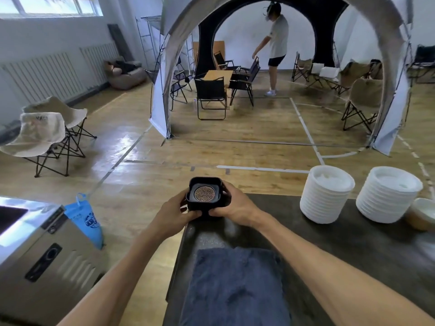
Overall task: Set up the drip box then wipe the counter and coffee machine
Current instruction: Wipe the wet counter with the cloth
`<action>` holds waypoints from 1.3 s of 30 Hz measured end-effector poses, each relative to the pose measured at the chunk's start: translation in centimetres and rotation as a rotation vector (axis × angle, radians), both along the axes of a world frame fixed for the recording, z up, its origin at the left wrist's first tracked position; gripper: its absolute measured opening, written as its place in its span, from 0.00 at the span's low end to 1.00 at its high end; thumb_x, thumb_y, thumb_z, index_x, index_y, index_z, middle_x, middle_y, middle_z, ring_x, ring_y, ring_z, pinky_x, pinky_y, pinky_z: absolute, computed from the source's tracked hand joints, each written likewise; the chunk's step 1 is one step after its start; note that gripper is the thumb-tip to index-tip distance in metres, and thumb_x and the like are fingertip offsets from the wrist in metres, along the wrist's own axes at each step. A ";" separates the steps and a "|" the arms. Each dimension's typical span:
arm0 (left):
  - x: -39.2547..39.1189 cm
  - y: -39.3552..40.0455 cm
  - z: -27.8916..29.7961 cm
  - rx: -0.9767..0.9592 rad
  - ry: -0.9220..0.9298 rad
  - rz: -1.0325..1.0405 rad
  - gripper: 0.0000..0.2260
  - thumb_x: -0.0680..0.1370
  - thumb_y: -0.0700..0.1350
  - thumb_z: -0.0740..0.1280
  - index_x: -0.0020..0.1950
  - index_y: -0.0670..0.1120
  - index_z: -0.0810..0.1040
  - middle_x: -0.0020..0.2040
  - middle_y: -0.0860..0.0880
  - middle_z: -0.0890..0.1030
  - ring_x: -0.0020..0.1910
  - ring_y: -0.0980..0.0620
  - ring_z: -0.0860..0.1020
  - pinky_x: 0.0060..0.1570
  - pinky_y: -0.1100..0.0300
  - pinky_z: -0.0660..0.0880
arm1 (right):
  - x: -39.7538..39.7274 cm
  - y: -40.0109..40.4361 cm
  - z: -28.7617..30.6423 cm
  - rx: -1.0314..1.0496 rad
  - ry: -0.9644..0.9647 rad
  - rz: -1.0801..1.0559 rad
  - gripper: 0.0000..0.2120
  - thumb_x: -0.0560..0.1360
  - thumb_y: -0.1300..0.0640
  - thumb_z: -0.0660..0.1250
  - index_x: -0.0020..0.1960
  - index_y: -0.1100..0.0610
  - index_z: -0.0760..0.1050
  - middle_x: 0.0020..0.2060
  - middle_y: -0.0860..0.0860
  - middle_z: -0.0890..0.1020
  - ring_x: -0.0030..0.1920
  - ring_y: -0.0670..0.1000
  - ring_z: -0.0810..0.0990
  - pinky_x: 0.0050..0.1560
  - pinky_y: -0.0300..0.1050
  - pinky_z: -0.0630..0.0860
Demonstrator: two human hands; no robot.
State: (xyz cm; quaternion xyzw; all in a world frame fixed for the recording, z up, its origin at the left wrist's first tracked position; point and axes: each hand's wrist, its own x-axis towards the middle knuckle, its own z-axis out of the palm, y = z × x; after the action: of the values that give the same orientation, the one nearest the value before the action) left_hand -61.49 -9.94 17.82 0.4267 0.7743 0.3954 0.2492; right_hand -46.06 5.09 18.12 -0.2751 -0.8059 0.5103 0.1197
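The drip box (205,195) is held between both hands at the far-left corner of the counter (341,250): left hand (175,211) clasps its left side, right hand (235,205) its right, grate facing up, equally near both.

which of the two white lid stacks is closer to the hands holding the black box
The left stack of white lids, beside the right hand gripping the black drip box; the other stack sits farther right, by the tan bowl.

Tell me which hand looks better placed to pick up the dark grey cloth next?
Probably the right hand. It grips the small black square drip box over the dark counter, where the dark grey cloth lies; the left hand sits off the counter's edge.
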 end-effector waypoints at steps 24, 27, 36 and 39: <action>15.4 -10.7 -4.9 -0.162 0.885 -0.308 0.28 0.81 0.58 0.53 0.76 0.45 0.65 0.77 0.45 0.64 0.78 0.46 0.58 0.71 0.51 0.56 | 15.9 -17.1 -5.2 0.712 -0.378 -0.140 0.32 0.81 0.42 0.47 0.72 0.63 0.70 0.71 0.63 0.70 0.74 0.59 0.61 0.70 0.54 0.55; 16.2 -9.7 -5.5 -0.174 0.899 -0.291 0.28 0.83 0.58 0.46 0.77 0.44 0.64 0.78 0.43 0.63 0.78 0.46 0.57 0.71 0.49 0.56 | 16.6 -16.1 -5.6 0.823 -0.329 -0.163 0.32 0.76 0.43 0.56 0.72 0.63 0.70 0.72 0.61 0.70 0.74 0.58 0.61 0.68 0.55 0.60; 26.2 -0.1 -4.7 -0.090 0.848 -0.369 0.27 0.81 0.57 0.53 0.75 0.43 0.67 0.75 0.43 0.67 0.75 0.43 0.64 0.69 0.49 0.56 | 26.7 -8.2 -5.2 0.776 -0.456 -0.257 0.31 0.82 0.42 0.43 0.75 0.58 0.65 0.75 0.56 0.65 0.76 0.53 0.59 0.72 0.48 0.51; 30.4 3.7 -4.4 -0.069 0.837 -0.411 0.27 0.80 0.56 0.55 0.75 0.43 0.68 0.75 0.42 0.67 0.75 0.43 0.65 0.70 0.48 0.55 | 30.9 -4.9 -5.1 0.732 -0.537 -0.268 0.35 0.80 0.36 0.35 0.78 0.55 0.54 0.78 0.53 0.57 0.79 0.53 0.53 0.74 0.45 0.44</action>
State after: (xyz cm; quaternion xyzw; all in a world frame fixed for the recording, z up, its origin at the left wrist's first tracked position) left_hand -31.14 -6.21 13.43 0.6857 0.7202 0.1057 0.0025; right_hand -15.13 0.20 13.04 -0.4384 -0.8928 0.0838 0.0610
